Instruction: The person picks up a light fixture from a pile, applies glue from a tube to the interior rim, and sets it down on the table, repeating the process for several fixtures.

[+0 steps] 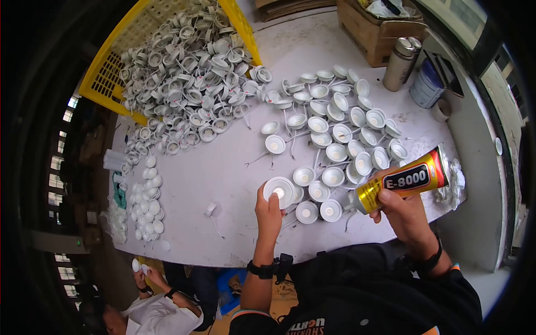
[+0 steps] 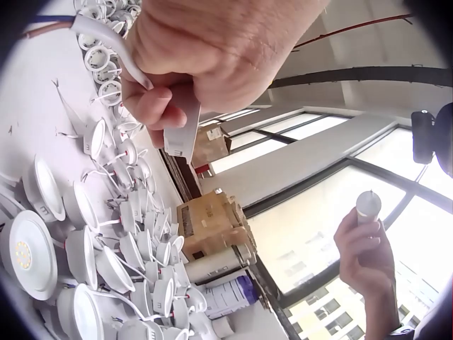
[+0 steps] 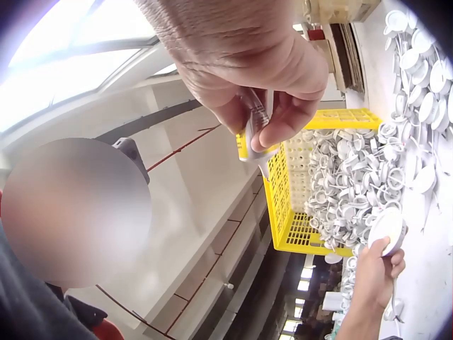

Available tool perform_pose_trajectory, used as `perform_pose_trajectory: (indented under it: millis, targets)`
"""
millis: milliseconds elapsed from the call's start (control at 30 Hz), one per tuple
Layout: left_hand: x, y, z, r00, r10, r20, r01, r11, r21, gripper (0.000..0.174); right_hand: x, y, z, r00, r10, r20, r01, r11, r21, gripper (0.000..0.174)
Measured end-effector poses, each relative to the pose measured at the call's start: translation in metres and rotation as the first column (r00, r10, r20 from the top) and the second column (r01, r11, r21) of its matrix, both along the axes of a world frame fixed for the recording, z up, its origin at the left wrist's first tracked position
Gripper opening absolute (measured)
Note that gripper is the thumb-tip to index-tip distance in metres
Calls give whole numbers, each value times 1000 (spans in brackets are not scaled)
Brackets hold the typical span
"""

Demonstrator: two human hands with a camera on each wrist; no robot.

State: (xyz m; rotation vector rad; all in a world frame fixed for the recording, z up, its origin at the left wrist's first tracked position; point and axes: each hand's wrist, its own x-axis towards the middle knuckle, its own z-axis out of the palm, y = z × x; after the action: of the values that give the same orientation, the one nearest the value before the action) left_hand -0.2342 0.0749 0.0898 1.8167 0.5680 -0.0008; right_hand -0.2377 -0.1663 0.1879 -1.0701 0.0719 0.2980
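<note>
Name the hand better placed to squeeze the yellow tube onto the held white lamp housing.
Right, most likely: the right hand holds the yellow tube, nozzle towards the lamp housing, while the left hand is occupied holding that housing.

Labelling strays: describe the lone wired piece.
On the pale table, look between the left hand and the group of small white discs. The lone wired piece lies there, cable trailing toward the near edge, touching no other part.
</note>
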Motion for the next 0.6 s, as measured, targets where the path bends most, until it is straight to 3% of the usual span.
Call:
perform_pose_trajectory:
  millis: [67, 300, 367, 467, 600]
  targets:
    - [-3, 2, 0, 998, 16, 57, 2, 951, -311, 26, 0, 0, 0, 1000, 5, -4, -5, 1000, 11, 26]
    - [-11, -19, 20, 966, 198, 166, -73, 825, -560, 29, 3, 1, -1, 999, 36, -33, -34, 998, 59, 26]
    - [-11, -22, 28, 966, 217, 141, -58, 712, -700, 33, 3, 2, -2, 999, 36, -30, -34, 998, 49, 27]
    - [-13, -22, 28, 974, 204, 95, -64, 656, -752, 33, 3, 2, -4, 999, 33, -38, -31, 999, 37, 27]
    - [-15, -24, 28, 976, 198, 92, -72, 688, -722, 36, 2, 1, -6, 999, -6, -43, 7, 1000, 28, 27]
